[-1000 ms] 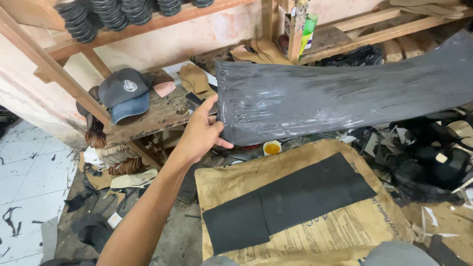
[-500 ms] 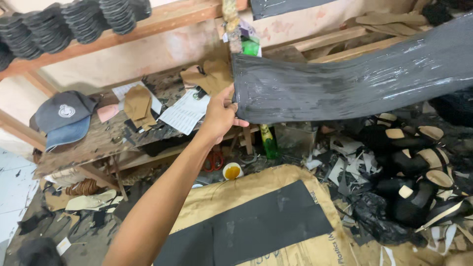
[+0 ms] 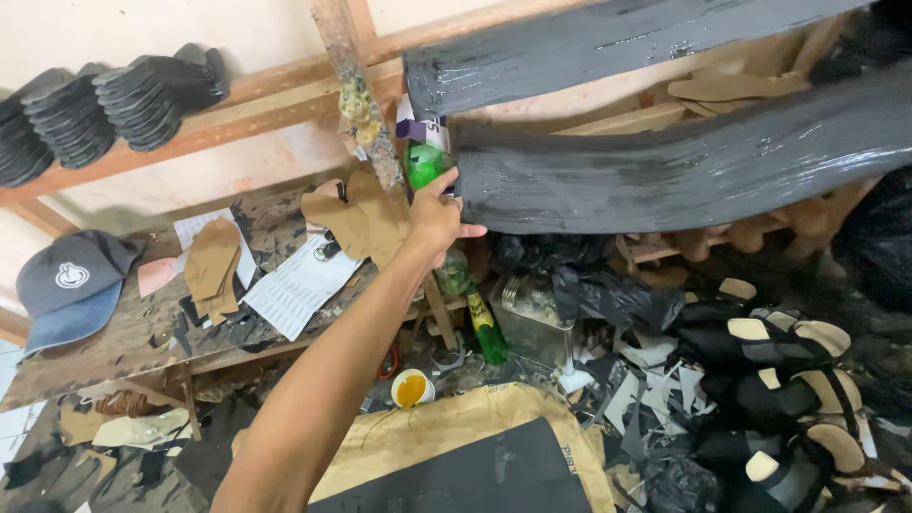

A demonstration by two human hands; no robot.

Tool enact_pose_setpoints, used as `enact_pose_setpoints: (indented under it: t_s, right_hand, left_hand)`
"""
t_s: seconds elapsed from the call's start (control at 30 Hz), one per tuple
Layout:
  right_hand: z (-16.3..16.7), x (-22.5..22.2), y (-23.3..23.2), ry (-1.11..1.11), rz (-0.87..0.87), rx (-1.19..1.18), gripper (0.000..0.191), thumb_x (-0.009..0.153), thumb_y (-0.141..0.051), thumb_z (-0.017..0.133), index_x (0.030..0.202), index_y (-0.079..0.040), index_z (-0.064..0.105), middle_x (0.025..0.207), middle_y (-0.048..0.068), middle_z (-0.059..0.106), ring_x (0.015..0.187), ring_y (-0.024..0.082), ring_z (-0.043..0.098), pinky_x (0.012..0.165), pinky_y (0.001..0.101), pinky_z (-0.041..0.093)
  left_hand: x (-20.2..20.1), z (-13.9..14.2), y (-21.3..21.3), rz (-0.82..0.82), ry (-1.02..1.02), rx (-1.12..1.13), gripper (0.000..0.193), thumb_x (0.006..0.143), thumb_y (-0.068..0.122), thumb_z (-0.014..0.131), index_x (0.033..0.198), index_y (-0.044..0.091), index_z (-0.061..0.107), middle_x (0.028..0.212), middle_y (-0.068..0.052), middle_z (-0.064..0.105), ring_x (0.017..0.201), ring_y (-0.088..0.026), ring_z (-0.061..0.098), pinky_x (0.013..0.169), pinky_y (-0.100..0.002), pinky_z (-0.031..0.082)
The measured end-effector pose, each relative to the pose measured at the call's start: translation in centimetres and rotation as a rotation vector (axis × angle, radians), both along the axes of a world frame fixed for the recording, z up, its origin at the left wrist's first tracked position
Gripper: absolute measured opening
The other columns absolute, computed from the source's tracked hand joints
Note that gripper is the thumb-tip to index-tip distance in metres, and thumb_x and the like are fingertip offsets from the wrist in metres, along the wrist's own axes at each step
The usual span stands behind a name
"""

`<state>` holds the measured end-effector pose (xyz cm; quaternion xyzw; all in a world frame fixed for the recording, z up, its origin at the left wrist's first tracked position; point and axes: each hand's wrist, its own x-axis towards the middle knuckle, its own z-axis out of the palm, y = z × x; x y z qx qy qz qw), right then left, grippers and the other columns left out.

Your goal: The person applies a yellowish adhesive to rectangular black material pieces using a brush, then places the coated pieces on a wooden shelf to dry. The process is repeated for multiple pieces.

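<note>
My left hand is stretched forward and grips the left end of a long black rubber sheet with a shiny, streaked, wet-looking surface. The sheet hangs level in the air and runs off the right edge of the view. Just above it, a second similar black sheet lies across wooden shelf rails. A slanted wooden post and a green bottle stand right behind my hand. My right hand is out of view.
A wooden bench at the left carries a dark cap, brown cut patterns and a printed paper. Black soles are stacked on a shelf. Below are a cup of yellow glue, cardboard with black sheet, and piled sandals.
My left hand has lifted the black sheet higher and farther forward, up to the shelf rails beside the post. The view has tilted up with it.
</note>
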<state>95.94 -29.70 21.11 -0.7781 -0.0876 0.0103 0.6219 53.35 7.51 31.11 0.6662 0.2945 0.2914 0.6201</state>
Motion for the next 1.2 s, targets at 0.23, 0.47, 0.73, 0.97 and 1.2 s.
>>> enact_pose_setpoints:
  t_s: [0.23, 0.47, 0.73, 0.97, 1.2]
  right_hand:
    - [1.9, 2.3, 4.3, -0.072, -0.004, 0.030, 0.010, 0.102, -0.008, 0.061, 0.108, -0.004, 0.067, 0.086, 0.006, 0.064, 0.063, 0.014, 0.050, 0.051, 0.0321, 0.035]
    - [2.1, 4.6, 3.4, -0.176, 0.016, 0.072, 0.012, 0.101, -0.004, 0.060, 0.109, -0.003, 0.068, 0.089, 0.004, 0.064, 0.067, 0.013, 0.052, 0.053, 0.0308, 0.036]
    - [3.9, -5.4, 5.9, 0.006, 0.199, 0.013, 0.017, 0.105, -0.014, 0.057, 0.107, -0.008, 0.073, 0.090, 0.002, 0.062, 0.068, 0.012, 0.053, 0.055, 0.0310, 0.045]
    - [5.7, -23.8, 13.1, -0.074, 0.444, -0.444, 0.033, 0.108, -0.030, 0.057, 0.103, 0.000, 0.072, 0.088, 0.015, 0.061, 0.068, 0.025, 0.053, 0.057, 0.0421, 0.044]
    - [5.7, -40.1, 22.1, 0.004, 0.790, -0.309, 0.041, 0.109, -0.033, 0.053, 0.106, 0.007, 0.061, 0.099, 0.015, 0.067, 0.076, 0.027, 0.068, 0.069, 0.0398, 0.060]
  left_hand:
    - [5.8, -2.0, 4.4, 0.081, -0.059, -0.070, 0.070, 0.087, -0.019, 0.035, 0.151, 0.007, 0.043, 0.144, -0.018, 0.053, 0.088, -0.029, 0.074, 0.069, -0.037, 0.070]
    - [8.0, -5.8, 5.5, 0.206, 0.167, 0.085, 0.065, 0.083, -0.013, 0.048, 0.146, 0.001, 0.049, 0.143, -0.022, 0.058, 0.095, -0.033, 0.077, 0.074, -0.036, 0.062]
    - [1.1, -7.1, 2.4, 0.003, 0.072, 0.176, 0.049, 0.084, -0.008, 0.053, 0.131, -0.003, 0.064, 0.105, -0.014, 0.065, 0.084, -0.021, 0.068, 0.072, -0.034, 0.066]
    - [-12.5, -6.4, 1.8, -0.233, 0.092, 0.124, 0.036, 0.091, -0.003, 0.056, 0.126, -0.004, 0.066, 0.099, -0.011, 0.070, 0.082, -0.018, 0.070, 0.072, -0.031, 0.065]
    - [-28.0, -9.4, 4.3, -0.260, 0.299, 0.175, 0.036, 0.088, 0.004, 0.060, 0.123, 0.001, 0.071, 0.095, -0.010, 0.075, 0.077, -0.017, 0.070, 0.066, -0.033, 0.062]
